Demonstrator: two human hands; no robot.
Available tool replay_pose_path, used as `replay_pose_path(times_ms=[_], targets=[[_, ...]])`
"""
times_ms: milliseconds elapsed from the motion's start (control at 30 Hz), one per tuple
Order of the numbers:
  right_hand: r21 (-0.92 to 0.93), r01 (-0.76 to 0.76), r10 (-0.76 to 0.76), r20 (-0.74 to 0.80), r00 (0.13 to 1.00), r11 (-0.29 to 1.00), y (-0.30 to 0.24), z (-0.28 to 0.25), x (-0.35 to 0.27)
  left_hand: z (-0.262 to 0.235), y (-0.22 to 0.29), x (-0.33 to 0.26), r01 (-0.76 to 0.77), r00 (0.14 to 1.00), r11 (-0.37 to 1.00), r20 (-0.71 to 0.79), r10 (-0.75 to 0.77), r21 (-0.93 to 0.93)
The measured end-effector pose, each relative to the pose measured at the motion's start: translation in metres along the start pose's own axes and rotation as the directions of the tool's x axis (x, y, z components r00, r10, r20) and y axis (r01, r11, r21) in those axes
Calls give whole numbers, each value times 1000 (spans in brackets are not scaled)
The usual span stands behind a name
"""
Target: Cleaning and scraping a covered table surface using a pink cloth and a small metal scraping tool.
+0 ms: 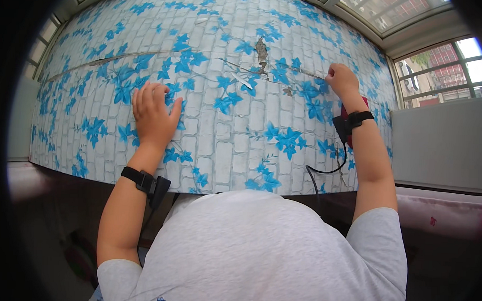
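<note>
My left hand (153,113) lies on the patterned table covering (230,150), palm down, its fingers stretched out and thumb apart, holding nothing. Farther off on the right, my right hand (343,80) is closed into a fist just over the same covering. Whether anything is inside that fist is hidden. A red object (365,102) shows partly from behind my right wrist; the arm covers most of it, so its kind cannot be made out.
Black straps with small boxes sit on my left wrist (144,181) and right wrist (353,121); a black cable (325,171) trails from the right one over the table edge. The covering has a torn patch (262,54) and a long seam. Windows (445,72) border the far right.
</note>
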State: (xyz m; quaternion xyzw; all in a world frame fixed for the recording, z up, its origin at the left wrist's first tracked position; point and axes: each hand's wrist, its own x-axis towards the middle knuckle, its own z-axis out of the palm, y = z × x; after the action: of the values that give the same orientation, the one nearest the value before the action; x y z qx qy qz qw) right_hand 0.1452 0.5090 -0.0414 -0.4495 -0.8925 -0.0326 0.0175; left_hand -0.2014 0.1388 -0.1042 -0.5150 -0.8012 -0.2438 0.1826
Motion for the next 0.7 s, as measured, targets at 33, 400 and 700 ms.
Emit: replay_pose_path(times_ms=[33,400,700], targets=[[17,-82,83,-29,996,996,10,0,2,1,1,1,1,1000,1000,-1,-1,-2],[-66,89,-87,29,996,994,-15,-10,-4,4,-3,-1,-6,1000,1000,-7,6,22],[-304,199,-184,77,980,932,-25,-8,-7,3,-2,-2,4,1000,1000,-1,-4,27]])
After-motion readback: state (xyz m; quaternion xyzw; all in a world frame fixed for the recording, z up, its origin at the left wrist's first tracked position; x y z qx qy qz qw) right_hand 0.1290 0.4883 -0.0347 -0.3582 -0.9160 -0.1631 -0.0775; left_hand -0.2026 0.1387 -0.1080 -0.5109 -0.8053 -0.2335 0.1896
